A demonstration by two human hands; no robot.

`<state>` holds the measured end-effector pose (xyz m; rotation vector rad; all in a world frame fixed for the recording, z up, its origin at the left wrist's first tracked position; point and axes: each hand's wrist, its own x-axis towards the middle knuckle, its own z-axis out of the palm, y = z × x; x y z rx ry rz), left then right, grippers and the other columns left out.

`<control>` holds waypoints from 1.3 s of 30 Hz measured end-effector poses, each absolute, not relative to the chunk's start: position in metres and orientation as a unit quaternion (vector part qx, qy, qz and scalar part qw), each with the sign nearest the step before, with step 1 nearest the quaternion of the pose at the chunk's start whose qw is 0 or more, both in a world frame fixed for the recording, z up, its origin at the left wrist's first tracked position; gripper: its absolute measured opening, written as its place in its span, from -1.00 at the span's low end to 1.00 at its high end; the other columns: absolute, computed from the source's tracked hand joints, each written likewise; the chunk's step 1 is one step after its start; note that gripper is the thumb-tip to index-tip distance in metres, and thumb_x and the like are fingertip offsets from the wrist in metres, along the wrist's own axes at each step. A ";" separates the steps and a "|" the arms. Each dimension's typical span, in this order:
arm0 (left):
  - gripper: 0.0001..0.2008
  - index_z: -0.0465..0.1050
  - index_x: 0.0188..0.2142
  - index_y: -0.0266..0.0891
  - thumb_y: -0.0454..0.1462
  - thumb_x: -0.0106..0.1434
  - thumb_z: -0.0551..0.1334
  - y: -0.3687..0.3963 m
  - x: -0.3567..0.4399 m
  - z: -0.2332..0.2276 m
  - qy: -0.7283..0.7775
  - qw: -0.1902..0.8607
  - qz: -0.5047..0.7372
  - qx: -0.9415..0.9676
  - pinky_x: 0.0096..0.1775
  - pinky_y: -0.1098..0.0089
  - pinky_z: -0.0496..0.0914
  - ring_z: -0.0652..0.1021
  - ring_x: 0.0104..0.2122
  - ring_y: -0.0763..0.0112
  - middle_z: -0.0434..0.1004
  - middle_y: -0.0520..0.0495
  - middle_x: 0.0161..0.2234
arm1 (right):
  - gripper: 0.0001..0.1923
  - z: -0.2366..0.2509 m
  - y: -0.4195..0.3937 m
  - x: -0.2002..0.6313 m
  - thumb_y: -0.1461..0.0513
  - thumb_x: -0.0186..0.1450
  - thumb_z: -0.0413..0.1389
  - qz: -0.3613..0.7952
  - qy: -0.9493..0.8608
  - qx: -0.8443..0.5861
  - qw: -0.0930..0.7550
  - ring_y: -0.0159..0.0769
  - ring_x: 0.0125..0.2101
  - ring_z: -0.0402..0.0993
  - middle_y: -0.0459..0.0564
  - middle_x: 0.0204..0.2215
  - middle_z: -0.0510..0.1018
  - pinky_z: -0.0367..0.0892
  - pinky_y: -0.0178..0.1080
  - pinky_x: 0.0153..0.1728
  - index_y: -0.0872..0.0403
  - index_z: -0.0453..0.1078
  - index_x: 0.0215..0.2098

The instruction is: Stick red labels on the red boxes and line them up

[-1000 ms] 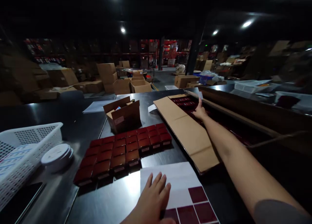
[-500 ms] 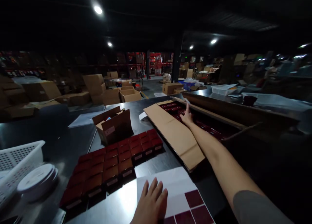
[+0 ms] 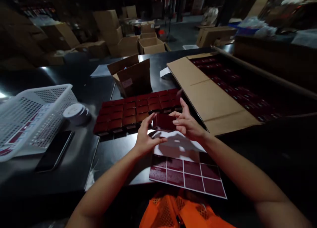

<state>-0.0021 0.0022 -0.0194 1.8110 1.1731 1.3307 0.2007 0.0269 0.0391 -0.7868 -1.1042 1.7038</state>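
Between my two hands is a small dark red box (image 3: 163, 122), held above a sheet of stickers. My left hand (image 3: 145, 135) grips its left side, thumb below and fingers at the top corner. At its right end, the fingers of my right hand (image 3: 186, 123) close on the box, the index finger raised. A small dark reddish patch shows by that fingertip, too blurred to name. Below lies the sticker sheet (image 3: 184, 174), with dark red rectangles along its near part and bare white backing behind. Rows of similar dark red boxes (image 3: 130, 111) stand just beyond my left hand.
At right, a large open carton (image 3: 198, 89) holds many dark red boxes. A smaller open carton (image 3: 133, 77) stands behind the rows. Farther left are a white basket (image 3: 53, 95) with printed sheets, a round white-lidded container (image 3: 76, 114) and a phone (image 3: 54, 152) on the metal table (image 3: 114, 158).
My right hand has come back from the large carton with a dark red box. My left hand has lifted off the sheet and joined it on the box. The view has tilted down.
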 end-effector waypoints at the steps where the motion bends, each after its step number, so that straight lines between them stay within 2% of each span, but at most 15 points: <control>1: -0.10 0.22 0.25 -0.07 -0.04 -0.04 0.53 0.003 -0.002 -0.021 0.439 0.318 0.514 0.665 0.11 0.08 0.44 0.50 0.11 0.05 0.42 -0.20 0.16 | 0.16 0.035 0.027 0.196 0.29 0.03 0.33 0.710 -0.440 -0.299 0.462 -0.32 -0.30 0.55 -0.23 -0.29 0.52 0.52 -0.26 -0.29 -0.35 -0.23 0.40; 3: -0.21 0.33 0.16 -0.08 -0.12 -0.05 0.54 0.004 0.001 -0.023 0.448 0.341 0.533 0.631 -0.03 0.17 0.50 0.57 -0.03 0.12 0.51 -0.15 0.06 | 0.15 0.027 0.030 0.191 0.30 0.05 0.32 0.719 -0.444 -0.271 0.460 -0.34 -0.32 0.54 -0.22 -0.27 0.54 0.48 -0.32 -0.34 -0.34 -0.23 0.40; 5: -0.34 0.40 0.04 -0.12 -0.18 -0.05 0.54 0.004 0.004 -0.023 0.456 0.341 0.550 0.611 -0.13 0.25 0.51 0.59 -0.12 0.20 0.56 -0.12 -0.03 | 0.13 0.019 0.035 0.190 0.28 0.07 0.31 0.720 -0.462 -0.242 0.458 -0.30 -0.30 0.55 -0.19 -0.25 0.57 0.48 -0.30 -0.34 -0.29 -0.23 0.41; 8: -0.49 0.44 -0.10 -0.16 -0.23 -0.05 0.52 0.003 0.006 -0.021 0.449 0.279 0.575 0.624 -0.13 0.30 0.48 0.58 -0.15 0.27 0.56 -0.08 -0.13 | 0.17 0.006 0.040 0.196 0.15 0.09 0.38 0.677 -0.518 -0.221 0.473 -0.17 -0.07 0.53 -0.09 -0.13 0.56 0.49 -0.07 -0.10 -0.27 -0.29 0.42; 11: -0.56 0.44 -0.16 -0.16 -0.25 -0.03 0.51 0.004 0.003 -0.017 0.447 0.191 0.581 0.653 -0.17 0.36 0.44 0.53 -0.21 0.35 0.50 -0.02 -0.20 | 0.29 -0.004 0.042 0.205 0.02 0.07 0.44 0.559 -0.622 -0.217 0.503 -0.11 0.18 0.35 0.00 0.06 0.48 0.30 0.10 0.18 -0.28 -0.41 0.42; 13: -0.56 0.44 -0.14 -0.17 -0.27 -0.02 0.50 0.004 0.000 -0.014 0.446 0.165 0.574 0.667 -0.20 0.38 0.43 0.51 -0.21 0.36 0.47 -0.02 -0.21 | 0.35 -0.008 0.040 0.211 0.04 0.08 0.45 0.485 -0.691 -0.203 0.497 -0.08 0.25 0.27 0.05 0.13 0.42 0.21 0.14 0.24 -0.26 -0.50 0.43; 16: -0.54 0.42 -0.11 -0.18 -0.30 0.01 0.49 0.004 -0.002 -0.012 0.435 0.141 0.560 0.691 -0.17 0.37 0.44 0.51 -0.17 0.34 0.45 -0.04 -0.17 | 0.37 -0.010 0.037 0.213 0.17 0.10 0.45 0.403 -0.757 -0.177 0.483 -0.03 0.23 0.28 0.09 0.14 0.40 0.19 0.19 0.25 -0.22 -0.56 0.43; 20: -0.56 0.41 -0.08 -0.17 -0.31 0.05 0.46 0.002 -0.002 -0.010 0.437 0.105 0.537 0.714 -0.18 0.36 0.45 0.50 -0.18 0.34 0.45 -0.05 -0.18 | 0.34 -0.010 0.032 0.211 0.26 0.13 0.42 0.336 -0.784 -0.183 0.490 -0.01 0.12 0.40 0.11 0.06 0.46 0.30 0.18 0.18 -0.17 -0.55 0.44; 26: -0.61 0.44 -0.07 -0.13 -0.23 0.11 0.45 0.000 0.000 -0.010 0.425 0.117 0.522 0.730 -0.20 0.34 0.47 0.51 -0.19 0.33 0.43 -0.05 -0.19 | 0.20 -0.009 0.027 0.209 0.42 0.16 0.31 0.394 -0.730 -0.208 0.519 -0.17 -0.06 0.53 -0.03 -0.06 0.51 0.53 -0.02 -0.01 -0.25 -0.40 0.42; 29: -0.57 0.45 -0.03 -0.13 -0.19 0.11 0.46 0.001 0.000 -0.012 0.426 0.133 0.536 0.717 -0.19 0.36 0.48 0.51 -0.18 0.36 0.42 -0.05 -0.18 | 0.19 -0.007 0.026 0.208 0.41 0.14 0.35 0.465 -0.682 -0.237 0.513 -0.18 -0.04 0.53 -0.06 -0.09 0.51 0.56 -0.08 -0.06 -0.28 -0.36 0.39; 32: -0.41 0.44 0.02 -0.14 -0.07 0.02 0.50 0.002 0.000 -0.014 0.426 0.179 0.548 0.698 -0.14 0.30 0.50 0.51 -0.09 0.27 0.43 -0.12 -0.08 | 0.15 -0.010 0.025 0.206 0.39 0.08 0.37 0.546 -0.626 -0.223 0.510 -0.13 0.00 0.52 -0.08 -0.11 0.47 0.58 -0.11 -0.15 -0.34 -0.28 0.32; 34: -0.36 0.46 0.00 -0.15 -0.01 -0.04 0.52 0.004 0.000 -0.015 0.417 0.227 0.531 0.701 -0.09 0.23 0.50 0.52 -0.03 0.19 0.45 -0.17 -0.02 | 0.08 -0.015 0.025 0.204 0.39 0.07 0.34 0.589 -0.600 -0.195 0.505 -0.17 -0.08 0.55 -0.10 -0.12 0.42 0.58 -0.19 -0.26 -0.36 -0.21 0.28; 36: -0.41 0.48 -0.05 -0.15 -0.01 -0.04 0.52 0.004 0.000 -0.015 0.400 0.267 0.515 0.710 -0.04 0.16 0.49 0.55 -0.03 0.16 0.50 -0.18 -0.02 | 0.03 -0.020 0.026 0.203 0.39 0.07 0.30 0.614 -0.590 -0.181 0.492 -0.25 -0.18 0.56 -0.11 -0.11 0.39 0.54 -0.29 -0.36 -0.36 -0.17 0.26; 37: -0.45 0.49 -0.07 -0.15 -0.04 -0.03 0.52 0.004 0.001 -0.016 0.392 0.280 0.515 0.709 -0.02 0.15 0.49 0.56 -0.03 0.16 0.52 -0.17 -0.03 | 0.03 -0.021 0.026 0.203 0.40 0.07 0.30 0.609 -0.596 -0.183 0.490 -0.27 -0.16 0.55 -0.11 -0.10 0.38 0.53 -0.29 -0.34 -0.37 -0.16 0.27; 39: -0.48 0.47 -0.09 -0.15 -0.11 -0.01 0.53 0.003 0.003 -0.017 0.388 0.300 0.529 0.693 -0.01 0.16 0.49 0.57 -0.03 0.18 0.55 -0.17 -0.03 | 0.10 -0.021 0.028 0.204 0.41 0.03 0.33 0.560 -0.629 -0.193 0.503 -0.21 0.00 0.47 -0.08 -0.01 0.38 0.52 -0.17 -0.13 -0.37 -0.17 0.29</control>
